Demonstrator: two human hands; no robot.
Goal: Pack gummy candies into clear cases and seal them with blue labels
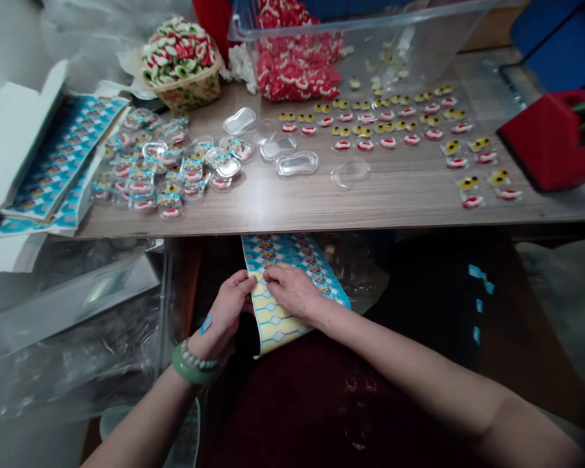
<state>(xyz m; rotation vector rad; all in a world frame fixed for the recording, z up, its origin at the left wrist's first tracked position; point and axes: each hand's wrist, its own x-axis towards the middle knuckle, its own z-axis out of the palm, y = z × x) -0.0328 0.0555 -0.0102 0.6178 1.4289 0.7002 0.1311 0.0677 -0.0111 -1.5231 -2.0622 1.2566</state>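
Below the table's front edge, a sheet of blue printed stickers [316, 260] lies over my lap. Its near part is bare yellow backing with thin blue leftover strips. My left hand [228, 304] pinches the sheet's left edge between thumb and fingers. A small blue sticker piece [205, 324] clings to that wrist, above a beaded bracelet and a green bangle [190, 367]. My right hand [295, 290] rests across the sheet with fingers bent together at the border between stickers and backing, close to my left thumb. Whatever its fingertips pinch is too small to make out.
On the table [253, 211] are a pile of filled clear packs [146, 172], empty clear shells [296, 164] and rows of eye and mouth pieces [387, 143]. A red tape dispenser [548, 140] stands right, more sticker sheets [63, 156] left, a clear bin [394, 49] behind.
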